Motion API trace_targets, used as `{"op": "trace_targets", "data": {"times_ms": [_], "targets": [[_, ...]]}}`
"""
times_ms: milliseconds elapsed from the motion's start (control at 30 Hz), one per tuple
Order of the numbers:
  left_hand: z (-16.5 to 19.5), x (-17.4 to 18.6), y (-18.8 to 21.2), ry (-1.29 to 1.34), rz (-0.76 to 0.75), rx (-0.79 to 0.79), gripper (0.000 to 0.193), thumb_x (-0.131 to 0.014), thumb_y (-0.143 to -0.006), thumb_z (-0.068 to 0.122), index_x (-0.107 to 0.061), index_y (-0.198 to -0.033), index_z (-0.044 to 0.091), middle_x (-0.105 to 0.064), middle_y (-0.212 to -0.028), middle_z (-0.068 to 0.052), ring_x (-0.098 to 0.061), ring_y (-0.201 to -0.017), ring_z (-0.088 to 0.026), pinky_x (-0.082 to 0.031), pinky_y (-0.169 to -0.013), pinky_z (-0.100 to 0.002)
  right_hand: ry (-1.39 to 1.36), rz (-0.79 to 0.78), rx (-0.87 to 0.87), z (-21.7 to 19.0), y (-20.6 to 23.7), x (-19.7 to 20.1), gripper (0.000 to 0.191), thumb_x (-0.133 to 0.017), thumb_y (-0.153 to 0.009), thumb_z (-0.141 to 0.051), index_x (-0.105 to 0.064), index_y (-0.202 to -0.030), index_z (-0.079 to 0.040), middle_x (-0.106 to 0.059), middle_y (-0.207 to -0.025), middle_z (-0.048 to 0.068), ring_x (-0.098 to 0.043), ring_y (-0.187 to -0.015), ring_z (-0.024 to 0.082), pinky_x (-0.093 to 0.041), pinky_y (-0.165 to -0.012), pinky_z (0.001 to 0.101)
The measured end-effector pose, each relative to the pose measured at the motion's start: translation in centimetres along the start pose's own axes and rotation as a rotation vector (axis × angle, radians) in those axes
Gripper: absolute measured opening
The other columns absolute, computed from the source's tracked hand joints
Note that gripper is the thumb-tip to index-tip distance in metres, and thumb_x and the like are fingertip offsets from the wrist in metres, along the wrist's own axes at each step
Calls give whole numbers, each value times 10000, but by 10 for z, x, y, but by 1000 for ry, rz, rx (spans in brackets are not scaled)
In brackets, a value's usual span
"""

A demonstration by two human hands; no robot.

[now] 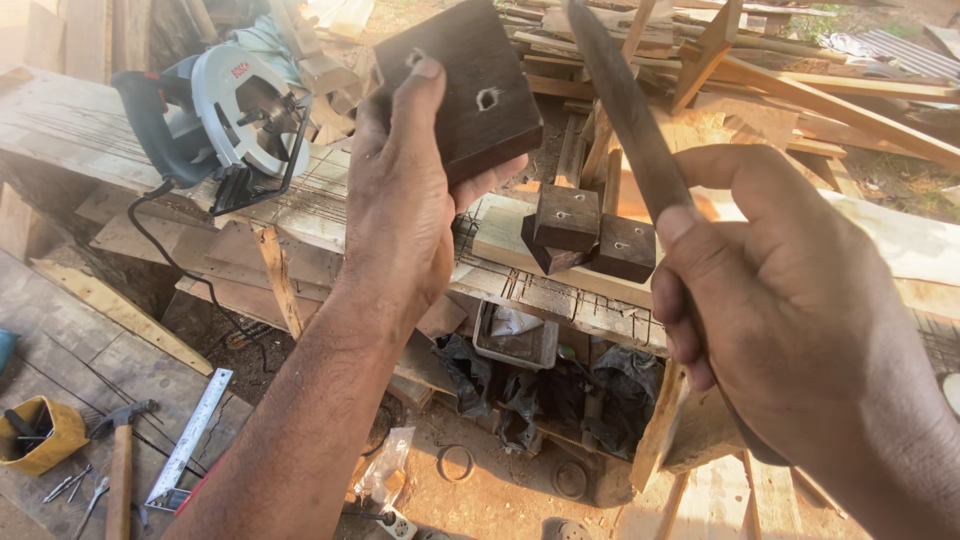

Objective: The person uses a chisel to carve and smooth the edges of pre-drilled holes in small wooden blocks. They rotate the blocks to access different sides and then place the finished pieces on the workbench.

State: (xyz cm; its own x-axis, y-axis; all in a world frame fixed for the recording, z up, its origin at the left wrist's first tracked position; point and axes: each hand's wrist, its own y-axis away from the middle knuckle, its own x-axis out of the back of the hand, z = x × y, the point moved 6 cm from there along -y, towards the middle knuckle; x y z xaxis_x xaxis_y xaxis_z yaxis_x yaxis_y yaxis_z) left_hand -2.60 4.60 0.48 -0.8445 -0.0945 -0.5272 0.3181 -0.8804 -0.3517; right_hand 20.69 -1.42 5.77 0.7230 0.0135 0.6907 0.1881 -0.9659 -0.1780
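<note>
Fingers [430, 75] of left hand [395, 200] wrapped round a dark wood block [460, 85], thumb across its face, block held up in air above the counter [80, 120]. Right hand [790, 310] fingers closed on a long dark file [625, 110], blade slanting up-left, tip out of frame at top, passing just beside block's rt edge.

Around: 3 smaller dark blocks [585, 235] w/ single holes piled on a pale plank betw. the two hands. Circular saw [225, 115] on counter, left of block, cord hanging down. Scrap timber heaped behind. Below left: hammer [120, 465], steel square [190, 435], yellow pouch [40, 435] on boards. Left forearm hides part of the counter's front edge.

Block: roughly square, thick, dark brown, 2 drilled holes w/ pale chipped rims.
</note>
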Motion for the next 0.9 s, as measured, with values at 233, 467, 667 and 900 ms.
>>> {"op": "trace_targets", "data": {"times_ms": [233, 467, 667, 900], "targets": [[13, -2, 1, -140, -99, -118, 671, -589, -1009, 353, -299, -1491, -13, -496, -1341, -272, -687, -1225, -293, -683, -910, -425, 363, -229, -266, 14, 6, -11, 408, -469, -1044, -268, -587, -1432, -309, -628, -751, 54, -620, -537, 152, -551, -406, 312], [12, 6, 3, -94, -48, 30, 899, -715, -877, 316, -134, -1510, 51, -537, -1307, -304, -768, -1046, -333, -718, -773, -427, -101, 100, 61, 12, -9, 17, 338, -518, -1127, -229, -623, -1390, -44, -614, -694, 103, -597, -441, 153, -470, -324, 304], [2, -1, 9, -12, -150, 34, 1047, -886, -808, 330, -212, -1559, 53, -585, -1325, -317, -724, -1097, -328, -684, -841, -436, -316, -13, -28, 12, -9, 0, 410, -674, -1042, -407, -678, -1089, 1, -562, -633, 25, -594, -475, 122, -523, -362, 291], [10, -28, 28, -24, -184, -163, 894, -793, -983, 531, -286, -1593, 120, -603, -1402, -183, -594, -1353, -259, -519, -1157, -471, -662, -105, -43, 5, -34, -25, 453, -792, -985, -383, -534, -800, -60, -508, -619, 45, -530, -478, 162, -484, -402, 311]]}}
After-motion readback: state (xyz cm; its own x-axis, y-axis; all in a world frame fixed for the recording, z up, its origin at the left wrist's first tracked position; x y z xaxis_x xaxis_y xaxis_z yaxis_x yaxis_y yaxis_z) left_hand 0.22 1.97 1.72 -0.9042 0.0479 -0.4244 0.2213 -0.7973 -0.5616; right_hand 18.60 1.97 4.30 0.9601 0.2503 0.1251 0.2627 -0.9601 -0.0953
